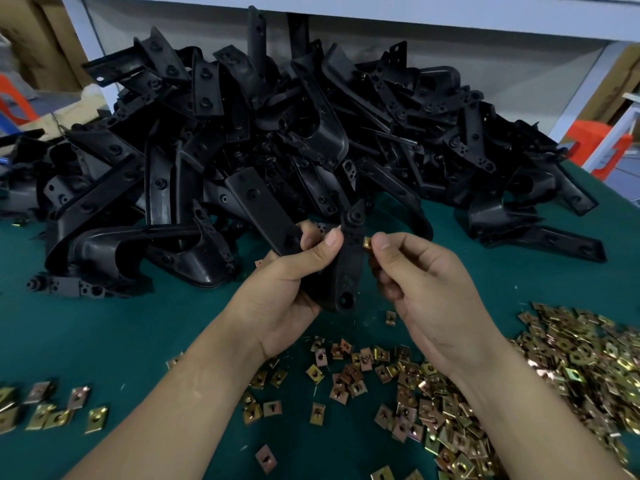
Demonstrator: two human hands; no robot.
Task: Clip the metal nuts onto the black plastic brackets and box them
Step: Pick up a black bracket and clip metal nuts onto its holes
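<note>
My left hand (pixel 294 282) grips a black plastic bracket (pixel 349 268) above the green table, thumb pressed on its upper arm. My right hand (pixel 426 289) pinches a small brass-coloured metal nut (pixel 367 242) between thumb and forefinger, right at the bracket's right edge. A large pile of black brackets (pixel 277 150) fills the table behind my hands. Loose metal nuts (pixel 571 368) lie in a heap at the right, and more are scattered in front (pixel 346 372) and at the left (pixel 45 407). No box is in view.
The green table top (pixel 114 327) shows between the bracket pile and the nuts. A white shelf edge (pixel 415 12) runs above the pile. Orange stools stand at the far right (pixel 599 140) and far left (pixel 14 102), with cardboard at the upper left.
</note>
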